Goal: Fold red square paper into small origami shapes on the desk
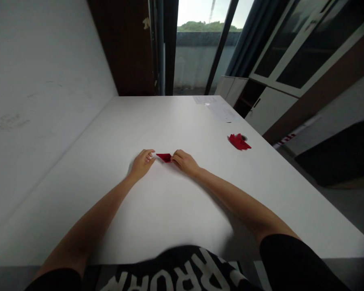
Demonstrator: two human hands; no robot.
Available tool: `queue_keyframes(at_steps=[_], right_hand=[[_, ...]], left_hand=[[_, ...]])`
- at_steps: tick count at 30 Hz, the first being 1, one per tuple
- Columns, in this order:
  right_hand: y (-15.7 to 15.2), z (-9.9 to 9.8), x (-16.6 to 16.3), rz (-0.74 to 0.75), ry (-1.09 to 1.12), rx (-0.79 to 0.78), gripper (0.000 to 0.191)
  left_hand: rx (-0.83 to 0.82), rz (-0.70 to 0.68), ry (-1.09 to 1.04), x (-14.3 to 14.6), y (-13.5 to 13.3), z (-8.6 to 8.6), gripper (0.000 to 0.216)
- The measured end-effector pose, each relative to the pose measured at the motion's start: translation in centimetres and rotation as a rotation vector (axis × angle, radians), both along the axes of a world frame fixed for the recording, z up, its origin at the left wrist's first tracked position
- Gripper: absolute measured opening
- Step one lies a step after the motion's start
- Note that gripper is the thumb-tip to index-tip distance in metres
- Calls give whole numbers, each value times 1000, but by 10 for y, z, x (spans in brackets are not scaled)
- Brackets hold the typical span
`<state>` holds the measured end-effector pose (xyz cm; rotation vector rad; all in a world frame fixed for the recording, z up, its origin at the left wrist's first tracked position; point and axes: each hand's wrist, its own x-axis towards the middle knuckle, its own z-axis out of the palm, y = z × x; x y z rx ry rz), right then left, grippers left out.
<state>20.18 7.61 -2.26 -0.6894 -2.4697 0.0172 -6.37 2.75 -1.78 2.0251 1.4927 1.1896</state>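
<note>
A small folded piece of red paper (pixel 164 157) lies between my hands, low over the white table, its middle looking darker. My right hand (pixel 185 161) pinches it by the right end, with thumb and fingers closed. Just beside the left end is my left hand (pixel 142 165), its fingers curved and the thumb apart from them. A pale gap shows between that thumb and the fingertips, and the red paper does not appear to be in them.
Toward the right of the table (pixel 133 121) sits a pile of red pieces (pixel 239 142), with a dark round object (pixel 244 138) partly behind it. Pale sheets (pixel 220 109) lie at the far right corner. A wall (pixel 48 89) borders the table's left side; cabinets (pixel 271 107) stand beyond the right edge.
</note>
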Motion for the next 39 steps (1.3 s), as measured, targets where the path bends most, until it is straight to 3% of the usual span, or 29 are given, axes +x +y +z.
queue_keyframes(at_steps=[6, 14, 18, 25, 28, 32, 39], right_hand=[[-8, 3, -13, 77, -50, 86, 27], [-14, 2, -11, 104, -68, 83, 26], [-16, -1, -15, 134, -118, 80, 24], [-19, -5, -15, 127, -143, 67, 25], [-21, -4, -16, 105, -138, 67, 26], [-22, -3, -15, 63, -108, 13, 23], [-25, 1, -14, -72, 20, -232, 31]], left_hand=[[48, 30, 221, -6, -3, 3, 13], [58, -54, 251, 1, -2, 4, 15], [-16, -5, 103, 3, -3, 4, 14], [-239, 60, -603, 5, 7, -10, 31], [-315, -1, -776, 6, 7, -11, 34], [-370, -91, -863, 10, 3, -9, 35], [-423, -229, -848, 17, -2, -9, 38]])
